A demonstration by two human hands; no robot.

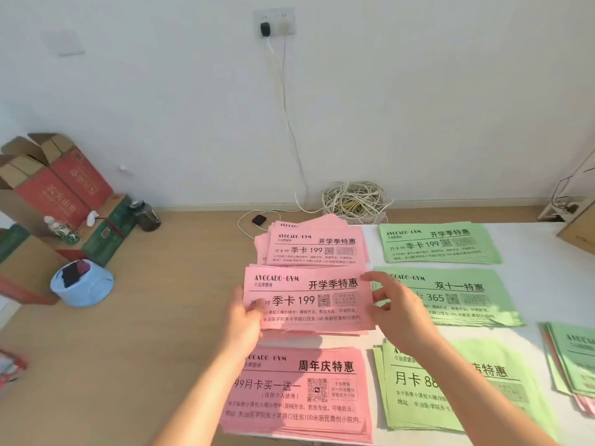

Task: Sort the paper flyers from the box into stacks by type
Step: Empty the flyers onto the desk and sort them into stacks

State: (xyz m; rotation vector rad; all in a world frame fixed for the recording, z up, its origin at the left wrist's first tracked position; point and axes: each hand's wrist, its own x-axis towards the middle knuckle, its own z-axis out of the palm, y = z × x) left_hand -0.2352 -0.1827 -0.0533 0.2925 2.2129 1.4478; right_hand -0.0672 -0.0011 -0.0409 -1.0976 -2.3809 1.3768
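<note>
I hold a pink flyer (306,297) above a middle pink stack (322,333). My left hand (243,320) pinches its left edge, thumb on top. My right hand (397,312) is at its right edge, fingers spread and loosely curved; whether it grips the sheet is unclear. A far pink stack (317,246) carries the same print as the held flyer. A near pink stack (299,394) lies below my forearms. Three green stacks sit to the right: far (438,244), middle (457,297), near (450,391). A mixed pile (573,358) lies at the right edge.
The white table (547,284) ends at the pink stacks; wooden floor (161,317) lies left. A cardboard box corner (579,233) sits at the table's far right. On the floor stand red cartons (54,188), a blue bin (83,284), bottles and coiled cables (354,197).
</note>
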